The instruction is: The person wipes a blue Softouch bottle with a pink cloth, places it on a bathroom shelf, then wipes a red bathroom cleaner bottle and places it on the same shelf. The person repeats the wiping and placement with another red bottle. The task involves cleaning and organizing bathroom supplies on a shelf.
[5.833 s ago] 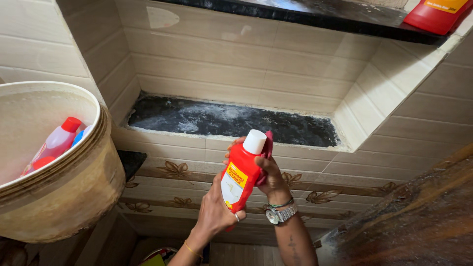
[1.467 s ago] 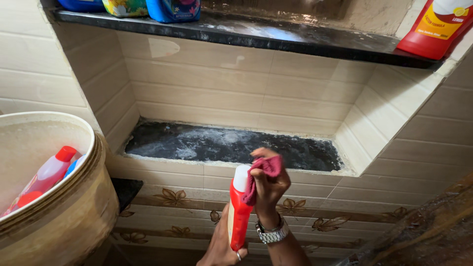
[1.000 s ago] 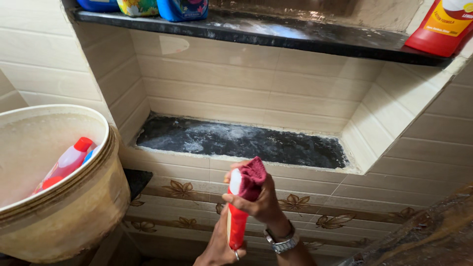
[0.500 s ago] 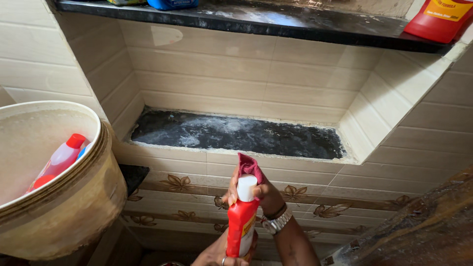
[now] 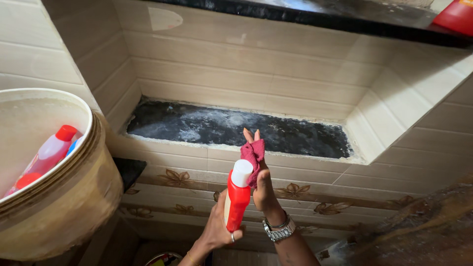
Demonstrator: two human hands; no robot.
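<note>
My left hand [image 5: 217,229] grips the lower body of a red plastic bottle [image 5: 237,199] with a white cap [image 5: 242,173], held upright in front of a tiled wall. My right hand [image 5: 262,184] is up against the cap, a dark pink cloth [image 5: 253,153] pinched between thumb and palm, fingers stretched upward. A metal watch [image 5: 279,230] sits on that wrist. Just beyond the hands lies a recessed niche with a black stone shelf [image 5: 231,129] streaked with whitish residue.
A large beige bucket [image 5: 64,197] at the left holds a pinkish bottle with a red cap [image 5: 47,150]. An upper black shelf [image 5: 315,15] carries a red bottle [image 5: 458,17] at the far right. A dark rough surface [image 5: 423,231] fills the lower right.
The bottle has risen slightly in my left hand. My right hand has loosened around the cap, its fingers now stretched upward with the cloth still held. The view has tilted down.
</note>
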